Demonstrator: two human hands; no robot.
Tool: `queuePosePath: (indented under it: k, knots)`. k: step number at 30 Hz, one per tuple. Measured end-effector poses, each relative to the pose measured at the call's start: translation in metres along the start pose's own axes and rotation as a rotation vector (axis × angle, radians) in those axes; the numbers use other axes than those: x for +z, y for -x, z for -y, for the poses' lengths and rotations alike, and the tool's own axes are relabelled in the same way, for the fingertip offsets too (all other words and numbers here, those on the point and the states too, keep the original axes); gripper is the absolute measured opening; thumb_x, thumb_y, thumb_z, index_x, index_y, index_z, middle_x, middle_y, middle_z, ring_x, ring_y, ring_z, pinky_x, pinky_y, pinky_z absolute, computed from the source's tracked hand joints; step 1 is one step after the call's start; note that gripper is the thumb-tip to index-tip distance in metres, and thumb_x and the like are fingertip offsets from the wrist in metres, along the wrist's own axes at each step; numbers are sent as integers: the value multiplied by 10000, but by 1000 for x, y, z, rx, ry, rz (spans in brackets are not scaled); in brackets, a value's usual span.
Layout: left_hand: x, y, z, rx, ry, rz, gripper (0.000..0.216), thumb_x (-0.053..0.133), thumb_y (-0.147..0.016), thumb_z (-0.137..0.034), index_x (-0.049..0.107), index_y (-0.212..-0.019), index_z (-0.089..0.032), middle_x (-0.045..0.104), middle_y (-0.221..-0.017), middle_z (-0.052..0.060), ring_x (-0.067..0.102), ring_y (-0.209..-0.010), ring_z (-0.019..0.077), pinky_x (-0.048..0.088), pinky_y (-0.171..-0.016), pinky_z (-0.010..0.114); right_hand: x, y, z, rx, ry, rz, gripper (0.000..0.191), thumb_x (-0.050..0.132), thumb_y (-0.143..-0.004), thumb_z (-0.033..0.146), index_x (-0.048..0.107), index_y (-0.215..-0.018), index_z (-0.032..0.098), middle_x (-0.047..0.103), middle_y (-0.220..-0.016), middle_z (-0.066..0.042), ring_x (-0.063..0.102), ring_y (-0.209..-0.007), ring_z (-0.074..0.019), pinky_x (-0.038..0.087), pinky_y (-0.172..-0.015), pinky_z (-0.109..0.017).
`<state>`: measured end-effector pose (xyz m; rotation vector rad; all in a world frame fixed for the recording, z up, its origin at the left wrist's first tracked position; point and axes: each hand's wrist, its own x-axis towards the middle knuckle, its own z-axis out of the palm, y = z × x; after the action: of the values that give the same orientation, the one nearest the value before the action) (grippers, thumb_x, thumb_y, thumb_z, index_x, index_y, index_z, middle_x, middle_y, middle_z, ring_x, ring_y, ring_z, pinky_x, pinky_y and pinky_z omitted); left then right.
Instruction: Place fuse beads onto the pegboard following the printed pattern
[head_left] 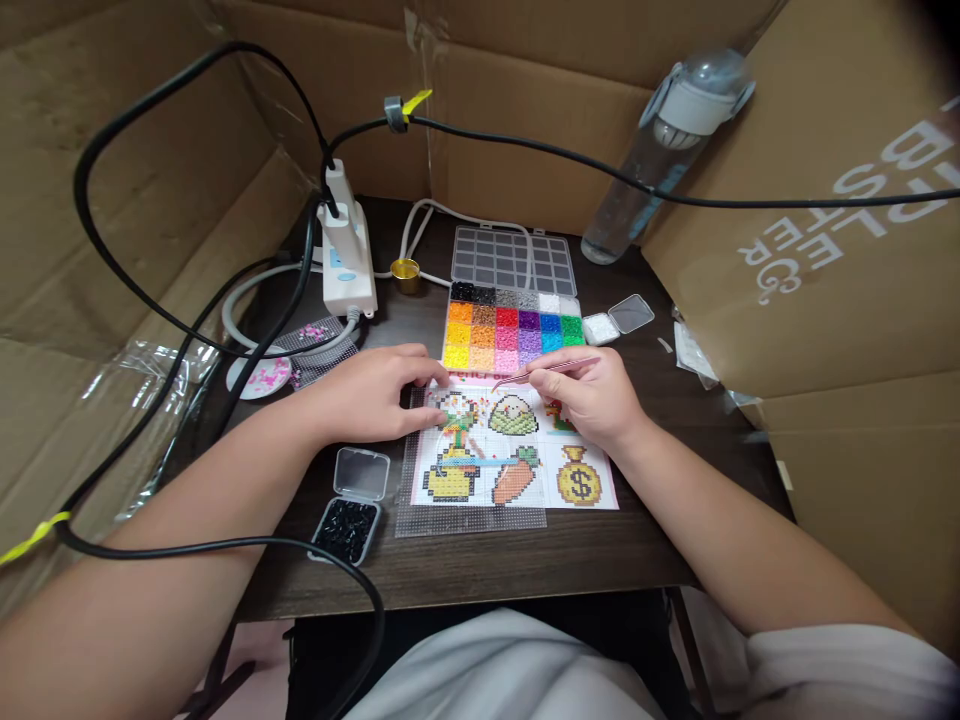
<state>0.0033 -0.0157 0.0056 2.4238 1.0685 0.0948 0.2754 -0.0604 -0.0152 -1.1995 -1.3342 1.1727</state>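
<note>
My right hand (592,395) is closed on pink tweezers (540,370), whose tips point left over the top edge of a pattern sheet (517,450) printed with pixel pictures: a carrot, a money bag and others. The sheet lies on a clear pegboard (469,520). My left hand (371,392) rests on the sheet's upper left corner, fingers curled and pressed down by a flower picture. Just behind the sheet stands an open bead box (514,330) with many coloured compartments.
A small open case of black beads (346,525) sits at the front left. A small case of white beads (602,327) lies right of the bead box. A power strip (346,250), black cables, a water bottle (660,150) and cardboard walls surround the dark table (525,560).
</note>
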Motion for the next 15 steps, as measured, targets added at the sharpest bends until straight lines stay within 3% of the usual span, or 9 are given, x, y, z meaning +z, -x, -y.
queuePosePath:
  k: [5,9,15]
  knots:
    - [1,0,0,11,-2,-8,455,652,-846,-523,749,-1167,-216,683,-1040,79,659,-901,245,472,-812,348,17,4,2,-51,62,114,35,828,-746,265,837,-757,233,816,-805,-64,754,-747,-203,613,-706,-345]
    - [2,0,0,17,-9,-12,451,655,-843,-515,750,-1161,-210,681,-1032,76,661,-887,239,476,-804,347,26,6,-2,-37,75,215,63,821,-747,267,836,-781,217,822,-812,-65,769,-758,-210,625,-694,-333]
    - [2,0,0,12,-12,-13,442,660,-844,-508,751,-1161,-214,687,-1040,73,668,-908,245,481,-824,353,30,7,-7,-7,54,232,84,815,-765,284,837,-814,220,825,-831,-64,763,-743,-197,614,-662,-313]
